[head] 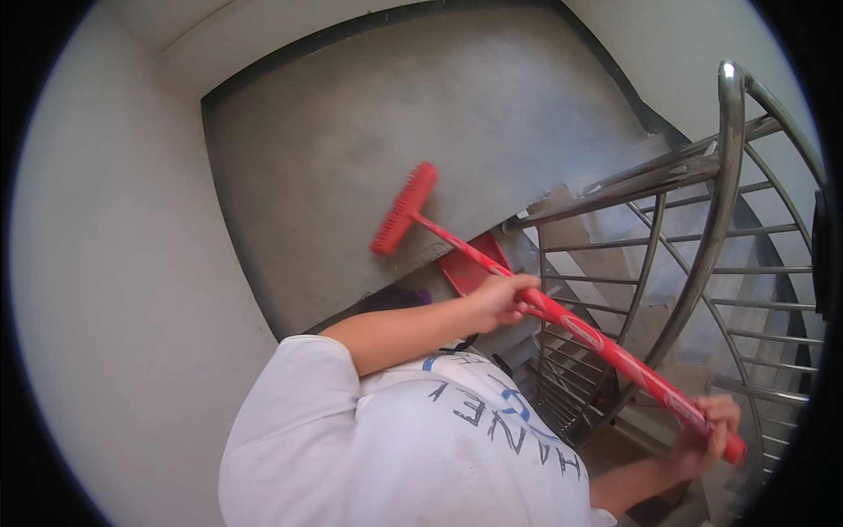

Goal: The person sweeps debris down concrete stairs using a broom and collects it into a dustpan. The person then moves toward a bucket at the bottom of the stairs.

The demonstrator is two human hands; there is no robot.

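A red push broom runs diagonally across the view, its bristled head (405,209) over the grey landing floor. My left hand (502,303) grips the lower part of the red handle (612,359), thumb side toward the railing. Near the handle's top end, my right hand (710,428) is wrapped around it. Below the broom handle, beside my left hand, is a red dustpan (469,263) just off the landing's edge. A short red piece shows under the broom handle by my left fingers; whether it is the dustpan's handle, I cannot tell.
A curved stainless-steel stair railing (714,217) stands at the right, with stairs (593,263) behind its bars. The concrete landing (316,145) has a dark skirting and pale walls (112,263) around it. Part of a dark shoe (395,298) shows at the landing's edge.
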